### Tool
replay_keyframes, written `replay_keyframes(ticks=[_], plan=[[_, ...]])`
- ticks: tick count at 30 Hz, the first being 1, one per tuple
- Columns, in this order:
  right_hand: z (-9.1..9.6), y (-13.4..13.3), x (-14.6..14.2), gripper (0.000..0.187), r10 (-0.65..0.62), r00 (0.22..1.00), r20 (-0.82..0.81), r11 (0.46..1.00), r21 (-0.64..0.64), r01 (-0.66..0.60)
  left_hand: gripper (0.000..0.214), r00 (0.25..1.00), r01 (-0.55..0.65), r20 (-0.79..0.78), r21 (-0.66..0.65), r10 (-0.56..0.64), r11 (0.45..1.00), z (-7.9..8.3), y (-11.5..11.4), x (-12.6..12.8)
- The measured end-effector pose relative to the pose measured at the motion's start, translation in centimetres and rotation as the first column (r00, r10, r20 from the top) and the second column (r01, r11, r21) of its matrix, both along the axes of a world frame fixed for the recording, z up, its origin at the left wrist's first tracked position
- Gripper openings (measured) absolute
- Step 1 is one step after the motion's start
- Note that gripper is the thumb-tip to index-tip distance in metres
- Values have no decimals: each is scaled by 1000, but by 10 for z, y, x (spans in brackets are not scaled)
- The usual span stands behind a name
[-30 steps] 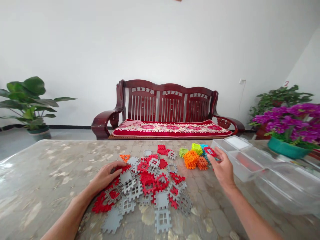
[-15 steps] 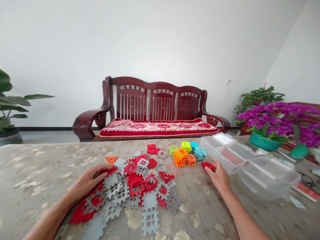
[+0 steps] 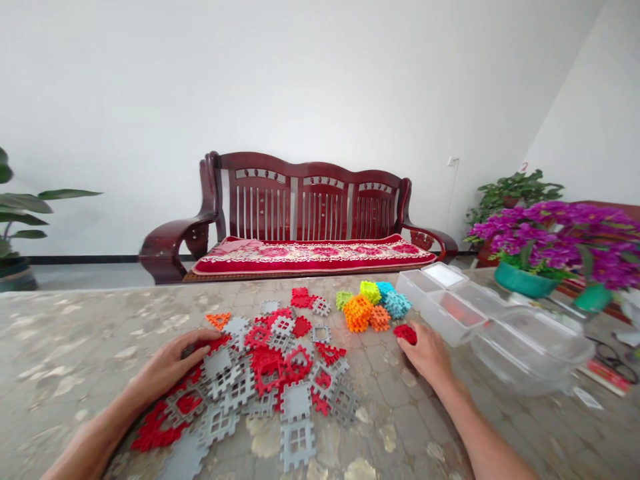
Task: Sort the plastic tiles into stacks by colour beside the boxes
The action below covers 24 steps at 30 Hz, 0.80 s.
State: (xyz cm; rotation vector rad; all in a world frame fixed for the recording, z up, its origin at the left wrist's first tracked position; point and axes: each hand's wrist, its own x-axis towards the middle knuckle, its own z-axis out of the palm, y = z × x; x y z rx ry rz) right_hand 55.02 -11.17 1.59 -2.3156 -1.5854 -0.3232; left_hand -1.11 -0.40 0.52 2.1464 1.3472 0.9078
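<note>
In the head view, my right hand is closed on a small stack of red interlocking tiles, thumb in front, low over the table. My left hand lies against the left side of a loose pile, its thumb and fingers apart, the fingertips touching a red tile. Grey and red notched plastic tiles make up the pile, among them a grey window-shaped tile at the front. An orange triangular tile sits just beyond my left fingers. Stacked orange tiles, green tiles and blue tiles stand left of my right hand.
A clear plastic box with compartments and a clear rounded container stand to the right. Purple flowers in a green pot are behind them. A wooden bench is beyond the patterned table.
My right hand has moved a little left with the red tiles, closer to the coloured stacks. My left hand stays by the pile. The whole view has shifted slightly.
</note>
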Motion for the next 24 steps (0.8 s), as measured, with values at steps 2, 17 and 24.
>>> replay_keyframes(ticks=[2, 17, 24], plan=[[1, 1, -2, 44, -10, 1000, 2, 1000, -2, 10, 53, 1000, 1, -1, -7, -1, 1000, 0, 0, 0], [2, -2, -5, 40, -14, 996, 88, 998, -66, 20, 58, 1000, -17, 12, -18, 18, 1000, 4, -3, 4], [-3, -7, -3, 41, 24, 991, 132, 999, -35, -20, 47, 999, -23, 41, -52, 25, 998, 5, -5, 6]])
